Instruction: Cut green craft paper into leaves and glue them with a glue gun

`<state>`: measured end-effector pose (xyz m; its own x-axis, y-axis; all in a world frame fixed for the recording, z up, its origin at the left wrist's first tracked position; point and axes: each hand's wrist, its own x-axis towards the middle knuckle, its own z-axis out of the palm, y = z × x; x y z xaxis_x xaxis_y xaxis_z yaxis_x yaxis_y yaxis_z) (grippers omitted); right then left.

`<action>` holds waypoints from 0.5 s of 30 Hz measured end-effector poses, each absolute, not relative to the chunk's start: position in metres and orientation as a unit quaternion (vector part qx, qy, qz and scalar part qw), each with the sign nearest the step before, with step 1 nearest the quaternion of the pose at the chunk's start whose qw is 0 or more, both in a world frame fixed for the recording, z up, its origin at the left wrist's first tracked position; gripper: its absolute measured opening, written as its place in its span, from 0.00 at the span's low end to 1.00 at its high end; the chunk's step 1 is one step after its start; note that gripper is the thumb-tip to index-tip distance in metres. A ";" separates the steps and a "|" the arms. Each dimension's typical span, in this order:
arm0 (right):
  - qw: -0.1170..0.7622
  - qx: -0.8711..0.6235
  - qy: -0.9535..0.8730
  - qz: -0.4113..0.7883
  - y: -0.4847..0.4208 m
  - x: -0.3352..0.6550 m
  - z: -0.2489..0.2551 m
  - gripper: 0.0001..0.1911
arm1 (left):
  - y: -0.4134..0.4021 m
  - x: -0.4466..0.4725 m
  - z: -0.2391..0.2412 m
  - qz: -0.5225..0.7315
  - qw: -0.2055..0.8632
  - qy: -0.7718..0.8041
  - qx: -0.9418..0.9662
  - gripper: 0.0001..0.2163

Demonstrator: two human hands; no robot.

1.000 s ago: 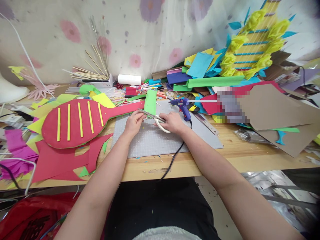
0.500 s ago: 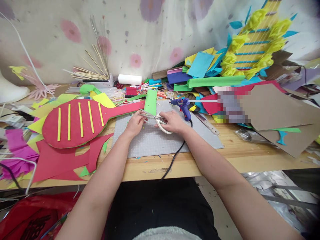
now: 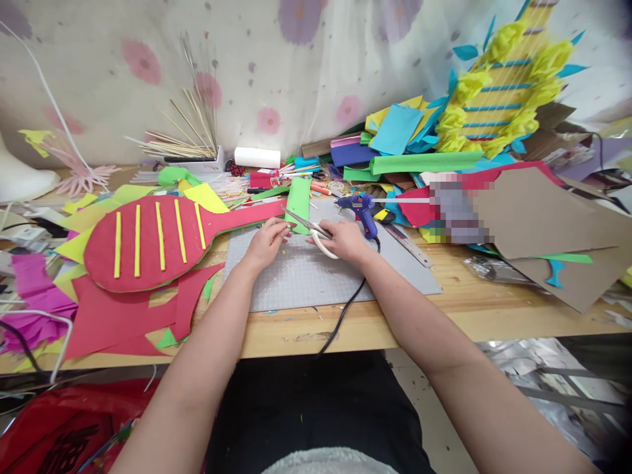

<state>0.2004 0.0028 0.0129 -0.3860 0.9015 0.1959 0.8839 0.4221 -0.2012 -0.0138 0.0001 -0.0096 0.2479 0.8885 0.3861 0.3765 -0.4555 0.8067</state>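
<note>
Steel-bladed scissors [image 3: 313, 228] with white handles sit at the centre of the frame, the right hand [image 3: 347, 241] curled round those handles, blades aimed to the upper left. Just beside the blades, the left hand [image 3: 269, 242] has its fingers bent inward; how tightly they close, and on what if anything, I cannot tell. That nearness looks the main hazard: a slip of either hand could nick a fingertip. The blades also overlap the green strip [image 3: 298, 197], so a stray snip might catch it, or the red shape [image 3: 148, 243] whose neck ends near the tips. Right of centre, the glue gun's [image 3: 364, 214] cord [image 3: 345, 311] crosses the mat [image 3: 306, 283] below the right wrist; a snagging forearm could drag the gun over.
</note>
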 end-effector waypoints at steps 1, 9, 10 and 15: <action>0.143 -0.531 -0.834 0.038 0.003 0.200 0.013 0.25 | 0.000 -0.014 -0.009 0.439 0.293 0.432 0.732 0.11; 0.166 -0.469 -0.865 0.068 0.005 0.200 0.008 0.22 | -0.001 -0.008 -0.009 0.509 0.239 0.458 0.689 0.05; 0.166 -0.469 -0.864 0.069 0.005 0.200 0.007 0.22 | -0.001 -0.007 -0.009 0.520 0.233 0.459 0.682 0.04; 0.163 -0.483 -0.857 0.074 0.004 0.199 0.007 0.23 | 0.002 -0.007 -0.013 0.546 0.211 0.457 0.669 0.03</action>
<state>0.1986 0.0036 0.0074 -0.4794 0.8526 0.2082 0.8046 0.5217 -0.2836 -0.0073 0.0020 -0.0132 -0.0145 0.8422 0.5389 0.3810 -0.4937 0.7818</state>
